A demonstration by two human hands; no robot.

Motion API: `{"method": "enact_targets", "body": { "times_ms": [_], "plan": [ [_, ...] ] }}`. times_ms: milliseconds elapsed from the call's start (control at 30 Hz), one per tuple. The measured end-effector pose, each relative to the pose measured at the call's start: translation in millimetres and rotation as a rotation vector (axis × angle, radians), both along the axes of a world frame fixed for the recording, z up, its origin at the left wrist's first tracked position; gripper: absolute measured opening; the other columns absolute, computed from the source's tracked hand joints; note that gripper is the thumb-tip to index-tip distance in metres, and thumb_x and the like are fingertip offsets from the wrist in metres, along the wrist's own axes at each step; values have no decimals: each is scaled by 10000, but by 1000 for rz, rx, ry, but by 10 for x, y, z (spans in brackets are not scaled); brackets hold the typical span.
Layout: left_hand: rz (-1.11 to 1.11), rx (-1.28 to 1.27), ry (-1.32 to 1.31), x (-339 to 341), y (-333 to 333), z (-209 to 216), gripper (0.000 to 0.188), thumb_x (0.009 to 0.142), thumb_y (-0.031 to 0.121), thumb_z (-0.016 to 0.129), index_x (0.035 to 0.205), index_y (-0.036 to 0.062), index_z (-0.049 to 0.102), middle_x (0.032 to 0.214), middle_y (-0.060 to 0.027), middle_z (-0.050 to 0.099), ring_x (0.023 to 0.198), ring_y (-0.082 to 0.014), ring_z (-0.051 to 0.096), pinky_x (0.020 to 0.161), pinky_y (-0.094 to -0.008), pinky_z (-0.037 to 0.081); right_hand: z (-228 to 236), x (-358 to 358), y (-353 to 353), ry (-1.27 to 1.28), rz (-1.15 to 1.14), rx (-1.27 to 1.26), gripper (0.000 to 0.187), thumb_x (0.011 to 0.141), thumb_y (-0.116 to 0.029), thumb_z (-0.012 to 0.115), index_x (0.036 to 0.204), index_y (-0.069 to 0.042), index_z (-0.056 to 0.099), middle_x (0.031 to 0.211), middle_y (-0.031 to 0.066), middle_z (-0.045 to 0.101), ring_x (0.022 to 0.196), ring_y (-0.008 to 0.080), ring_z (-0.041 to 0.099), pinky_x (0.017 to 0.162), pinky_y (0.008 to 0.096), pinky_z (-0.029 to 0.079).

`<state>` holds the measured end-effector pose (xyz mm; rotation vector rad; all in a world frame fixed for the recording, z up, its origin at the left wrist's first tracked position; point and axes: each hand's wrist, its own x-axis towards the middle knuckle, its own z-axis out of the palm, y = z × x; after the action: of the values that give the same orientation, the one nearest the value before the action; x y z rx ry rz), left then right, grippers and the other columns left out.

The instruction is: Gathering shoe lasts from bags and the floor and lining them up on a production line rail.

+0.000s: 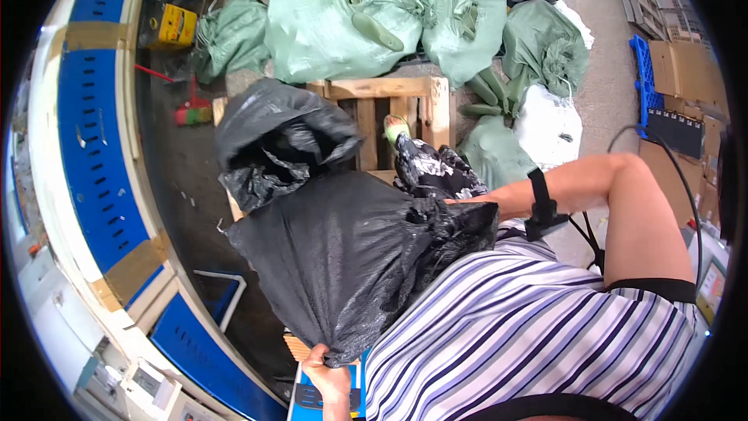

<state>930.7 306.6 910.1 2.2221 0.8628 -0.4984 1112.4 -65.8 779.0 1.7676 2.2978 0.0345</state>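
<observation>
A large black plastic bag [327, 234] is stretched in front of my striped top. My left hand [326, 374] is closed on the gathered corner of this bag at its near end. From the right, my right forearm [510, 199], with a black strap round it, reaches to the bag's bunched far-right part. Folds of black plastic hide most of that hand and its fingers. Just beyond, another crumpled black plastic bag [280, 132] rests over the left side of a wooden pallet [374, 88].
Full pale green bags [319, 23] stand in a row at the back, with loose green shoe-shaped pieces [378, 31] on and beside them. A white bag [549, 125] sits to the right. Along the left runs a blue-and-white machine panel [101, 109]. A red broom [192, 109] is on the floor.
</observation>
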Motion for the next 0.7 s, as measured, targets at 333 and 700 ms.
{"method": "enact_targets", "body": {
  "times_ms": [333, 700],
  "plan": [
    [-130, 7, -109, 624, -369, 61, 126, 642, -18, 610, 597, 8, 495, 542, 31, 446, 603, -51, 399, 522, -243, 347, 78, 214, 42, -172, 40, -47, 459, 917, -134, 335, 1375, -156, 354, 1429, 4, 310, 1316, 203, 291, 1126, 504, 129],
    [52, -126, -458, 2166, -793, -153, 135, 658, -89, 525, 594, 24, 485, 611, 56, 475, 614, -37, 419, 518, -217, 327, -71, 883, -256, -455, 140, -186, 448, 917, -138, 344, 1364, -152, 369, 1402, 14, 337, 1291, 211, 317, 1112, 495, 156]
  ]
}}
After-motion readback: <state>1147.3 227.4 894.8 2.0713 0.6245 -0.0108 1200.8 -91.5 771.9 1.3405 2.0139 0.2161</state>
